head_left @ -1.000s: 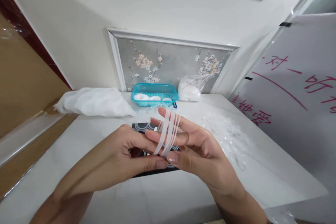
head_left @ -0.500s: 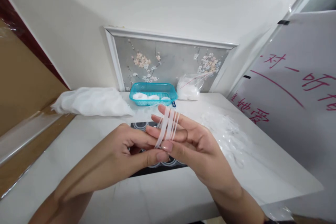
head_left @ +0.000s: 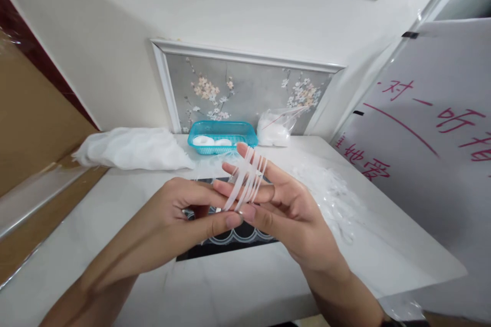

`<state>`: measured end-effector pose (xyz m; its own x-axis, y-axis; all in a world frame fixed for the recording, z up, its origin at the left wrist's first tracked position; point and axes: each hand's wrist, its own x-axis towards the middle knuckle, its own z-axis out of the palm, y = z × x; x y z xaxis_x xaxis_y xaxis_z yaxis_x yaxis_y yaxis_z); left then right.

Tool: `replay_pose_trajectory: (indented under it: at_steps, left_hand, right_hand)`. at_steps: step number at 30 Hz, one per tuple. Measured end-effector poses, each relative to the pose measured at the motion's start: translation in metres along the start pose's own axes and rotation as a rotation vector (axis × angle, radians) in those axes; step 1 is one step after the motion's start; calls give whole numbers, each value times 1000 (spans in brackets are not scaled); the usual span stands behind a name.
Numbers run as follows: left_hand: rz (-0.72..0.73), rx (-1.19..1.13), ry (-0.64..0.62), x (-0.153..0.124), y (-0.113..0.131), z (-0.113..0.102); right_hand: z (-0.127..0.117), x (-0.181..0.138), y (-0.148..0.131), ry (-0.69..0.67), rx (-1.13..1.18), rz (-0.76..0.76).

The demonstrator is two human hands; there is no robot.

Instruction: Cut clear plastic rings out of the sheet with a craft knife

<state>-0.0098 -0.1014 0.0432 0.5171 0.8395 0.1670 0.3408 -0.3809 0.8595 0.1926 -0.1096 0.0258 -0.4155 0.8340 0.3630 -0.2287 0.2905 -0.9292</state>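
Note:
Several thin translucent white strips (head_left: 247,180) lie wound across the fingers of my right hand (head_left: 284,209), which is held up over the table with fingers stretched and the thumb pressing the strips' lower ends. My left hand (head_left: 187,214) meets it from the left, its thumb and forefinger pinched on the lower ends of the same strips. Below both hands a dark patterned mat (head_left: 230,240) lies on the white table (head_left: 245,286).
A teal basket (head_left: 222,135) holding white rings stands at the back, a clear bag of white pieces (head_left: 276,130) to its right. A white bundle (head_left: 130,148) lies back left. Loose clear strips (head_left: 333,194) spread on the right. A whiteboard with red writing (head_left: 429,127) leans at right.
Both hands have risen slightly and shifted a little away from me with the strips; more of the dark mat shows below them. The grip on the strips is the same.

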Motion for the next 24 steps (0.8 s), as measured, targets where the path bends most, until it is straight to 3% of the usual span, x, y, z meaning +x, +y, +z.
replay_pose_trajectory:
  at_steps: [6,12,18,24]
  left_hand:
    - [-23,-4,7,4,-1,1]
    - [-102,33,11,5,2,0]
    - [-142,102,11,5,1,2]
    - [-156,73,31,7,-1,5]
  right_hand:
    - [-1,2,2,-64,109,23]
    - [2,0,10,-39,315,75]
    - [5,0,4,-113,249,78]
    - [6,1,-10,-200,12,122]
